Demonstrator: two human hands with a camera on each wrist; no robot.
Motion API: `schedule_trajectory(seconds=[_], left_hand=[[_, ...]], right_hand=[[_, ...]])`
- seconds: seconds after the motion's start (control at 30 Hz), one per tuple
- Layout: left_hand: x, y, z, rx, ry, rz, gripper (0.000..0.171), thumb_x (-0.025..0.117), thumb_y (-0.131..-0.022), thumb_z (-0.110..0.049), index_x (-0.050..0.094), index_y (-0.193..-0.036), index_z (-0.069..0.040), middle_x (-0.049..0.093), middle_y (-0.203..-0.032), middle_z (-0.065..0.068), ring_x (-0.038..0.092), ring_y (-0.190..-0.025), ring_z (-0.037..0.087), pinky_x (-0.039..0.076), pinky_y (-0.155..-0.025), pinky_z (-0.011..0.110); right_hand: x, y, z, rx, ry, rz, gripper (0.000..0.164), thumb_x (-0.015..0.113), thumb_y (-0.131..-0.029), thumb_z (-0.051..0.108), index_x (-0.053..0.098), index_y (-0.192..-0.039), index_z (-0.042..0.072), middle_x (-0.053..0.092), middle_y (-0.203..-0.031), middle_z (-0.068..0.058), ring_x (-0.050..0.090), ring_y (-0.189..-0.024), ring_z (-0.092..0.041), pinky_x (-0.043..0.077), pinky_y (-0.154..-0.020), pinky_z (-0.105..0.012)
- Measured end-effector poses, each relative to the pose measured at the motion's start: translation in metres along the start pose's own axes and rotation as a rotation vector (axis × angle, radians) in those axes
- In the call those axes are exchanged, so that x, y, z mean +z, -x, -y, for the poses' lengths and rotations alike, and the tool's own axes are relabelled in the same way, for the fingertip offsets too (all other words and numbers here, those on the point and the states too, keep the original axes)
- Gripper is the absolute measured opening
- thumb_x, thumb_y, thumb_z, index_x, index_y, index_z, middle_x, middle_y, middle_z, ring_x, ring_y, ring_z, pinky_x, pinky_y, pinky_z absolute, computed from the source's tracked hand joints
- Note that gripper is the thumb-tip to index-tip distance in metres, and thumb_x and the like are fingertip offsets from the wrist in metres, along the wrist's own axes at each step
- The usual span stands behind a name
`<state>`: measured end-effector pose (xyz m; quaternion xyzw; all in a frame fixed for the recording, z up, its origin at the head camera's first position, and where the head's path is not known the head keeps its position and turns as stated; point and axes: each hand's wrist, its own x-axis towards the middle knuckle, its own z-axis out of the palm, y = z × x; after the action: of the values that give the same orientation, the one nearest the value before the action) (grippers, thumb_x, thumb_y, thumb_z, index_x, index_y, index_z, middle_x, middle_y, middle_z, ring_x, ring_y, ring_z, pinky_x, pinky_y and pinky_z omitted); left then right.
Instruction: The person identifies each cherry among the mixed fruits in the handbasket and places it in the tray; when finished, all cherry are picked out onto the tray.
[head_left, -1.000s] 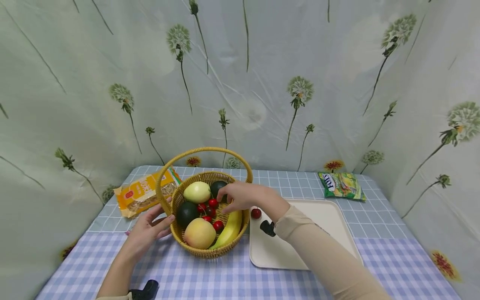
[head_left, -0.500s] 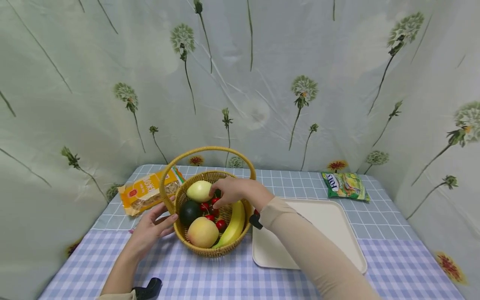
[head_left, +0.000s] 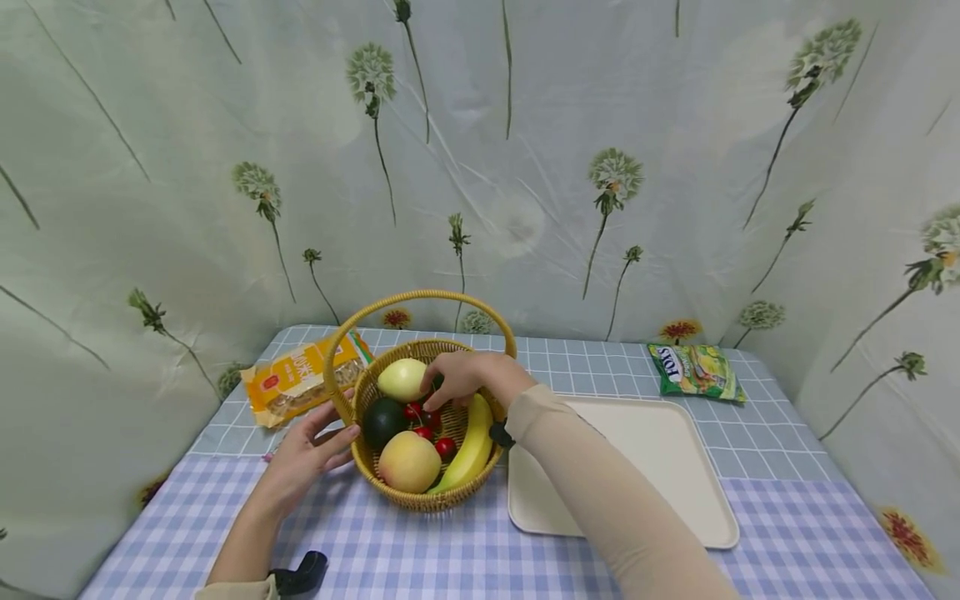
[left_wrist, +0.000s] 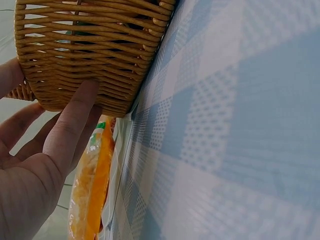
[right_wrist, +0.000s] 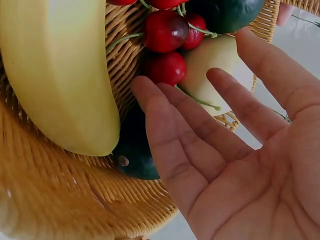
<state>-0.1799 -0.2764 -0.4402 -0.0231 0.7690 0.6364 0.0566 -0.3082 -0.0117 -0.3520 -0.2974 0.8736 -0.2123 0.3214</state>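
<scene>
My left hand (head_left: pixel 303 454) touches the left side of a wicker basket (head_left: pixel 420 502) that has a tall handle. In the left wrist view its straight fingers (left_wrist: pixel 75 120) rest against the weave. Over the basket's inside, my right hand (head_left: pixel 461 375) reaches down with fingers spread. In the right wrist view those fingertips are beside a red cherry (right_wrist: pixel 167 68), gripping nothing. Around it lie more cherries (head_left: pixel 446 449), a banana (head_left: pixel 474 446), a peach (head_left: pixel 410 462), a dark green round fruit (head_left: pixel 384 423) and a pale green fruit (head_left: pixel 402 380). Another dark fruit (right_wrist: pixel 137 162) is partly hidden behind the right hand.
Right of the basket lies a cream tray (head_left: pixel 645 475), partly covered by the right sleeve. An orange food bag (head_left: pixel 296 385) sits behind the left hand. A green FOX'S bag (head_left: pixel 696 372) lies at the back right. A patterned curtain (head_left: pixel 525 167) hangs behind the table.
My right hand has moved left and deeper among the fruit. The cherry seen earlier on the tray is now hidden by the right arm. My left hand stays at the basket.
</scene>
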Motion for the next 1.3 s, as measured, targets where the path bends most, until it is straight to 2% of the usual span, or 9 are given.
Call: schedule_trajectory(seconds=[0.37,0.7,0.93,1.17,1.3], left_hand=[[0.0001,0.0008,0.0012,0.009,-0.007,-0.002,0.071,0.070,-0.107,-0.024,0.036,-0.169,-0.016,0.039,-0.167,0.022,0.051,-0.147,0.042,0.064,-0.097,0.030],[-0.0002,0.0002,0.0006,-0.006,0.004,-0.001,0.072,0.070,-0.106,-0.026,0.036,-0.169,-0.017,0.038,-0.168,0.021,0.049,-0.149,0.043,0.064,-0.098,0.031],[0.0002,-0.0003,0.0010,-0.004,0.009,-0.001,0.071,0.070,-0.107,-0.024,0.036,-0.169,-0.017,0.037,-0.169,0.021,0.049,-0.150,0.043,0.064,-0.098,0.031],[0.0001,0.0006,0.0009,-0.004,0.005,-0.002,0.072,0.070,-0.106,-0.024,0.036,-0.169,-0.016,0.037,-0.169,0.022,0.050,-0.148,0.043,0.064,-0.098,0.032],[0.0002,0.0009,0.0005,-0.005,0.011,-0.002,0.072,0.070,-0.106,-0.023,0.035,-0.169,-0.016,0.037,-0.169,0.022,0.050,-0.148,0.042,0.064,-0.098,0.032]], right_hand=[[0.0035,-0.0023,0.0019,0.024,-0.026,0.064,0.049,0.073,-0.105,0.025,0.062,-0.150,0.009,0.055,-0.157,-0.012,0.071,-0.125,-0.034,0.059,-0.109,-0.046],[0.0050,-0.0057,-0.0005,-0.006,0.118,-0.005,0.047,0.075,-0.103,0.025,0.066,-0.145,0.006,0.065,-0.148,-0.014,0.076,-0.114,-0.031,0.062,-0.103,-0.044],[0.0051,-0.0026,-0.0009,0.030,0.113,-0.015,0.049,0.075,-0.103,0.024,0.064,-0.146,0.003,0.064,-0.151,-0.015,0.076,-0.114,-0.031,0.064,-0.097,-0.037],[0.0067,-0.0028,-0.0018,0.041,0.123,-0.025,0.036,0.077,-0.102,0.024,0.072,-0.133,0.007,0.071,-0.133,-0.010,0.076,-0.113,-0.031,0.064,-0.097,-0.040],[0.0078,-0.0038,-0.0013,0.035,0.148,-0.031,0.028,0.078,-0.101,0.024,0.075,-0.124,0.010,0.072,-0.118,-0.004,0.075,-0.109,-0.030,0.063,-0.092,-0.037]])
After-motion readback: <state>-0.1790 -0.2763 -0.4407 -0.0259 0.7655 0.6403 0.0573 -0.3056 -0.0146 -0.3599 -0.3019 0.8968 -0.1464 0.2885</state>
